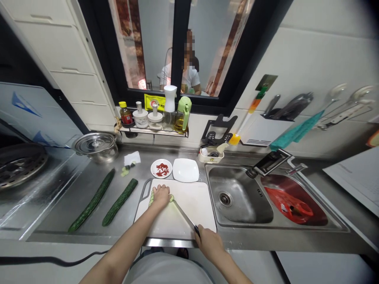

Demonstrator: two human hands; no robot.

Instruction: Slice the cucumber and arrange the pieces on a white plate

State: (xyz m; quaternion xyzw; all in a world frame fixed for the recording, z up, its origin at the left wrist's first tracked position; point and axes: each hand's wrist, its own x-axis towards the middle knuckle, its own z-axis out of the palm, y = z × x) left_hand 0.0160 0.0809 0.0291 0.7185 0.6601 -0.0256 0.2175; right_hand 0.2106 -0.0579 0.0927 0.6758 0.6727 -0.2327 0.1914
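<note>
- Right hand (209, 241): your fingers are wrapped fully around the black handle of the knife (186, 214), leaving no visible gap.
- Knife: the slim, straight metal blade points forward and left, its tip beside the pale green cucumber slices (171, 198).
- Left hand (161, 195): your fingers are bent over the cucumber slices from above; how tightly they close cannot be told, as the hand covers the contact.
- Cucumber slices: thin, round and dark-rimmed, they show at both sides of your left hand, toward the far left part of the board.
- Cutting board (195, 201): smooth, white, round-cornered, with a grey slotted handle along its left edge.
- Two whole cucumbers (120, 202): long, dark green and ridged, they lie apart on the brushed steel counter (79, 177), left of the board.
- Round white plate (153, 173): it carries small red pieces, just beyond the board.
- Square white plate (185, 170): glossy, soft-cornered, beside the round one.
- Lidded pot (106, 154): polished metal, at the far left.
</note>
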